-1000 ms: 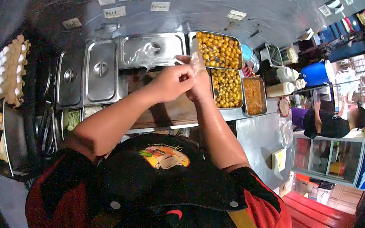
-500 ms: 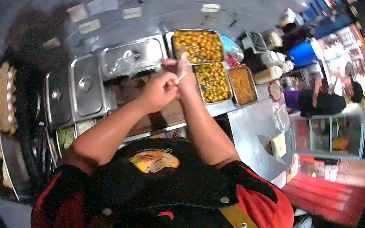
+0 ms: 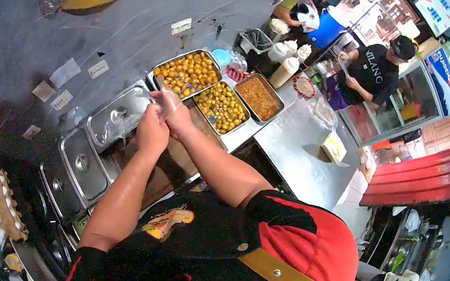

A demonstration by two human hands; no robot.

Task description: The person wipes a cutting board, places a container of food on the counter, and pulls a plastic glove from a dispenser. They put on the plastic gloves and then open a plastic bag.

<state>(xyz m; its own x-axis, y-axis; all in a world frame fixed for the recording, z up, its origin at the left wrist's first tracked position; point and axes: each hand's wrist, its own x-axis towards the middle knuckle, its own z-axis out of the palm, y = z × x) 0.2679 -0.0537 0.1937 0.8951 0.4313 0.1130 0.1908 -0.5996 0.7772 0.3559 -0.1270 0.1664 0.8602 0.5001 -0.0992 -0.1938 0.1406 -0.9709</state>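
My left hand (image 3: 153, 131) is closed at the right wrist and palm, its fingers pinching the edge of a thin clear plastic glove (image 3: 169, 101). That glove covers part of my right hand (image 3: 179, 118), whose fingers stretch out to the left. More loose clear plastic (image 3: 120, 124) hangs to the left of the hands, over a lidded steel pan (image 3: 110, 113). Just beyond the hands stand two steel trays of small round browned potatoes, a far tray (image 3: 188, 73) and a nearer tray (image 3: 222, 107). Under my forearms lies a brown cutting board (image 3: 201, 127).
A tray of reddish-brown food (image 3: 259, 97) and squeeze bottles (image 3: 285, 71) stand at the right. Steel-lidded pans (image 3: 82, 163) and an egg carton (image 3: 5, 203) are at the left. Another person (image 3: 371, 75) works beyond the steel counter (image 3: 298, 157); a second person holds a helmet (image 3: 308, 14).
My view has turned to the right, so the hands and trays sit further left. The hands stay together at the glove, my left hand closer over the right palm.
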